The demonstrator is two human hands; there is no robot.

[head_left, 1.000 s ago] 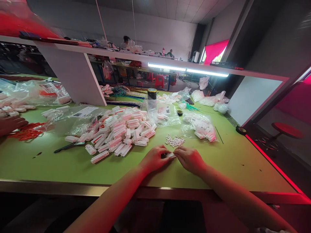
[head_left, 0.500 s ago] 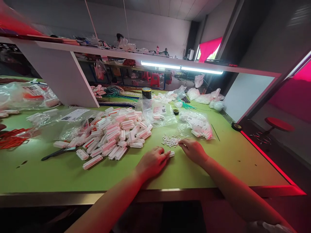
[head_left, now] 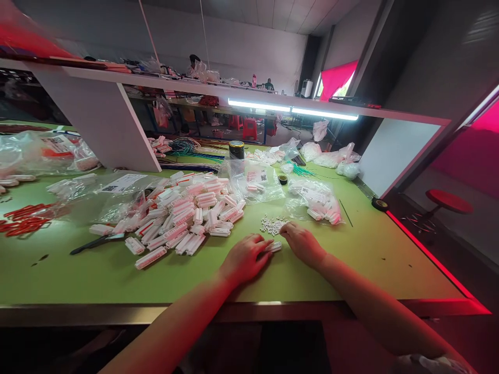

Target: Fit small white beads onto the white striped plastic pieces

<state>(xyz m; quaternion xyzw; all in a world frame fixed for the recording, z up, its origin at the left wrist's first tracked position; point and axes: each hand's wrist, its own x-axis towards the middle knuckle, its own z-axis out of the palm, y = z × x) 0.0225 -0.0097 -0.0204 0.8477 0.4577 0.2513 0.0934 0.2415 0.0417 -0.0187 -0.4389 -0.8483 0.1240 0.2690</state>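
My left hand [head_left: 246, 259] rests on the table with its fingers closed on a small white plastic connector housing [head_left: 275, 246], whose right end sticks out past the fingertips. My right hand [head_left: 304, 244] is just right of that, fingers pinched together at the edge of a little heap of tiny white pieces [head_left: 272, 224]. Whatever is in the pinch is too small to make out. To the left of my hands lies a large pile of similar white housings [head_left: 187, 210], some with reddish markings.
Black-handled scissors [head_left: 91, 243] lie left of the pile. Clear labelled bags [head_left: 314, 195] stand behind my right hand, near a small tape roll [head_left: 283, 179]. A larger black roll [head_left: 236, 150] stands farther back. Orange-red parts [head_left: 25, 218] lie far left. A lit shelf [head_left: 292, 98] spans above.
My right hand has moved slightly left, closer to the housing and my left hand. The left hand keeps hold of the housing, with more of its end showing. The view has shifted slightly.
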